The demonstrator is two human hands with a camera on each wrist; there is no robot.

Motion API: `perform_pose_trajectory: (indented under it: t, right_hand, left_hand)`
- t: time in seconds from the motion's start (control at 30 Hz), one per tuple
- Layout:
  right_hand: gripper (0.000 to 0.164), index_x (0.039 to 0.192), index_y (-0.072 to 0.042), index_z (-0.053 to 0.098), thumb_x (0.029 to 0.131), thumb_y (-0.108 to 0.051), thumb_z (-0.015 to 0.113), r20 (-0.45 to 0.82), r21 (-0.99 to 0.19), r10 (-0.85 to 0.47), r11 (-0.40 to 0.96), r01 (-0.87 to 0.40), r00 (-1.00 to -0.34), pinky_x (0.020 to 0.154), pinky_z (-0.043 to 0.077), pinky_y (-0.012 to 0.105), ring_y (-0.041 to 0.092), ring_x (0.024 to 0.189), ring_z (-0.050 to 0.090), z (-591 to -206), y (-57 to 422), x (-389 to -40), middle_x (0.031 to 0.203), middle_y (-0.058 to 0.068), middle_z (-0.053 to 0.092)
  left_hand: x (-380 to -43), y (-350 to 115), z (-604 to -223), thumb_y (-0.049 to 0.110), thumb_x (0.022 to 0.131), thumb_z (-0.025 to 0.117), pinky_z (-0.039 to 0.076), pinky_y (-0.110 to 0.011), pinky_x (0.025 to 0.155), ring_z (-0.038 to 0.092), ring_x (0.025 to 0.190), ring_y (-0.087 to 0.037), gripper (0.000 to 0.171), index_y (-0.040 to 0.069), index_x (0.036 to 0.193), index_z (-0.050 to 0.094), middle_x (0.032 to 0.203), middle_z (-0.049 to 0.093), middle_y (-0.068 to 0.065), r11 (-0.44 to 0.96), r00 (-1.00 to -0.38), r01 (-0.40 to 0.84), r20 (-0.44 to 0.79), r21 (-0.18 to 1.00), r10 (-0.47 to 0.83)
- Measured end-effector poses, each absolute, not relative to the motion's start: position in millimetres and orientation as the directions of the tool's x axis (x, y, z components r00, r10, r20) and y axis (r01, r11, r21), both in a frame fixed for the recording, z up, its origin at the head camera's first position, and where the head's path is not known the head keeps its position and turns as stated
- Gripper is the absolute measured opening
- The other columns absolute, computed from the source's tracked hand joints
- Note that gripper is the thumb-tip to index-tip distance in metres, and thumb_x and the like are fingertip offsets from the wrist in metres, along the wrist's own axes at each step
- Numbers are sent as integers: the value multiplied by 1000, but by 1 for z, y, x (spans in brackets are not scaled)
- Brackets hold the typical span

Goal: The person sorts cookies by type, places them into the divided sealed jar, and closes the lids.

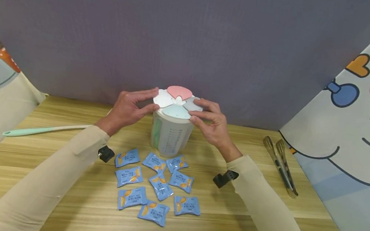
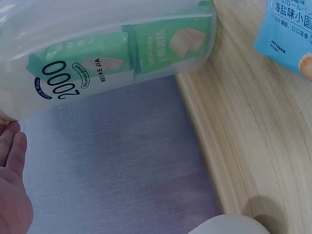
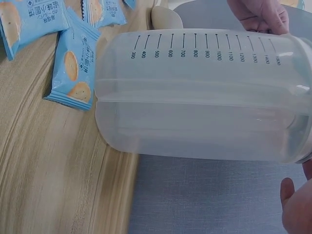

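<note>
A translucent, tall container (image 1: 178, 137) with measuring marks stands upright at the back of the table. Its lid (image 1: 176, 111) has pink, white, grey and pale blue segments around a white centre knob. From the left, my left hand (image 1: 129, 106) holds the lid's edge with fingers and thumb. My right hand (image 1: 214, 125) grips the opposite edge, fingers bent over the top. Green packets (image 2: 165, 44) show inside against the container's left wall in the left wrist view. In front lie several blue biscuit packets (image 1: 161, 185), flat on the wood.
A long-handled utensil with a mint grip (image 1: 33, 131) lies at the left, its far end hidden behind my left hand. Slotted metal tongs (image 1: 282, 167) rest at the right. A grey panel (image 1: 179, 37) rises right behind the container, and printed panels (image 1: 364, 129) flank the wooden table (image 1: 220, 230).
</note>
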State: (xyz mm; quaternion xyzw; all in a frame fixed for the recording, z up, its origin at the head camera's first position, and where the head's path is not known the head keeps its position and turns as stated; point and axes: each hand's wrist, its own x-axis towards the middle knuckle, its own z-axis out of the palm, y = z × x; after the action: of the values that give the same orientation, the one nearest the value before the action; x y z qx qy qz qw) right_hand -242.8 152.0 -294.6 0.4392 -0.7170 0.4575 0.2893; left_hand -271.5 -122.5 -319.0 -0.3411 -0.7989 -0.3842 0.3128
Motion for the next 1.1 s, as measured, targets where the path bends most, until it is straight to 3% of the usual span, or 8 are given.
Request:
perform_pose_trajectory:
  t: [0.57,0.8,1.1]
  right_hand:
    - [22,85,11,70,66,24,71,814,-388,-359,247,-888,-456,98,35,50,52,112,44,-293,150,-241,109,34,58]
    - [22,84,12,69,65,24,71,825,-380,-350,236,-895,-443,97,35,50,53,110,44,-294,150,-241,108,35,58]
    - [18,84,13,68,70,23,69,834,-399,-314,228,-888,-455,93,39,49,52,104,48,-291,148,-243,102,34,60]
  left_hand:
    - [-273,-124,-318,19,80,78,45,-42,94,57,113,-24,48,6,123,63,126,58,-4,493,-569,779,766,387,299]
    - [-270,-124,-317,22,81,77,44,-41,95,55,115,-24,49,7,125,62,128,57,-4,507,-598,762,739,403,310]
    - [-270,-124,-318,20,80,78,45,-41,94,56,114,-24,48,6,124,63,127,57,-4,496,-584,772,750,397,310]
